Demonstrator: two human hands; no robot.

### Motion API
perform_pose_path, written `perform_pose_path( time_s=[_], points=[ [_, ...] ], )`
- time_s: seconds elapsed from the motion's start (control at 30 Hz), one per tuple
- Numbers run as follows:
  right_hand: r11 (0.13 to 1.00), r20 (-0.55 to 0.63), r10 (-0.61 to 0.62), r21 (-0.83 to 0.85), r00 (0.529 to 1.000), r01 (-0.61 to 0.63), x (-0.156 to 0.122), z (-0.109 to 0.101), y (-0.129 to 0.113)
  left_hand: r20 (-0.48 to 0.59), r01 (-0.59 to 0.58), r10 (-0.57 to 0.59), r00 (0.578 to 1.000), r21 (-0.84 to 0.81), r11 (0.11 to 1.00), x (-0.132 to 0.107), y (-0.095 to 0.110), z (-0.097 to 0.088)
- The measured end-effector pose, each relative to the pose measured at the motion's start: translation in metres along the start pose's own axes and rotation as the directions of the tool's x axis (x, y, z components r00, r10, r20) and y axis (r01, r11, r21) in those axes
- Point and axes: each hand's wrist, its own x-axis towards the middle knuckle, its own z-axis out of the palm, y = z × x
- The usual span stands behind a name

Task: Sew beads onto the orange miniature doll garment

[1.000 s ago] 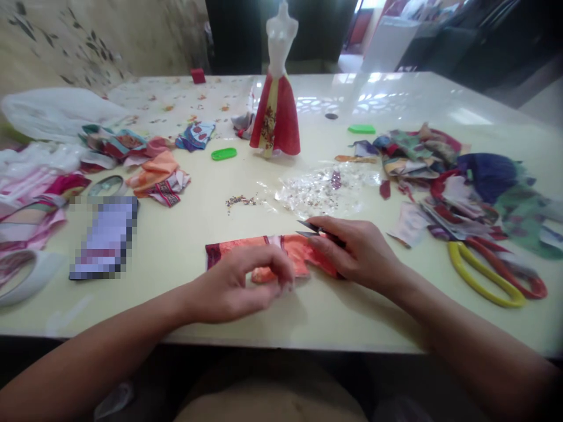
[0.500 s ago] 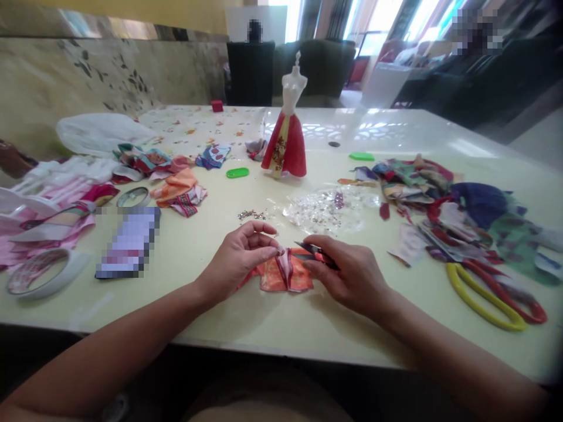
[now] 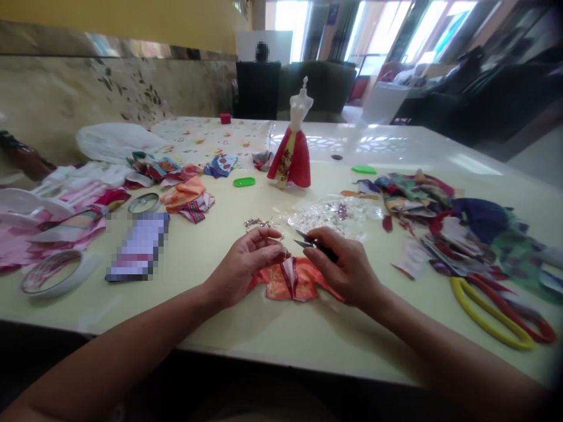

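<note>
My left hand (image 3: pixel 246 266) rests its curled fingertips at the upper edge of a small orange-red doll garment (image 3: pixel 285 282), which lies on the cream table (image 3: pixel 211 328) with a raised centre fold. My right hand (image 3: pixel 345 265) grips small black thread snips (image 3: pixel 315 244), whose blades point left just above the garment. No thread shows clearly between my fingers. Both hands stand close together, with the snips' tips near my left fingertips.
A dress form in a red skirt (image 3: pixel 292 167) stands ahead. Loose beads (image 3: pixel 257 223) and a clear bag of sequins (image 3: pixel 328 215) lie near my hands. Fabric scraps (image 3: pixel 417 196) and yellow-red scissors (image 3: pixel 488 316) lie right; a tape roll (image 3: pixel 57 272) lies left.
The view has tilted upward, so everything sits lower in the frame. Compared with the oldest frame, the garment now has a raised fold, and my hands have closed in over it.
</note>
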Motion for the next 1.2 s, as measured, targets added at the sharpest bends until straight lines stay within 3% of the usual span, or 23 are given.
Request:
perform_pose_path(
  time_s=[0.23,0.53,1.2],
  points=[
    [1.000,-0.073,-0.004,0.024,0.997,0.005,-0.014,-0.003,0.014,-0.022,0.055,-0.056,0.998,-0.073,0.996,0.003,-0.003,0.000],
    [0.998,-0.040,-0.067,0.004,0.997,0.067,-0.014,-0.003,0.012,-0.114,0.095,-0.112,0.987,-0.147,0.985,0.008,-0.001,-0.002],
    [0.979,0.031,-0.169,-0.114,0.985,0.172,-0.018,0.000,0.009,-0.092,0.090,-0.094,0.991,-0.045,0.995,0.004,-0.004,-0.001]
  ],
)
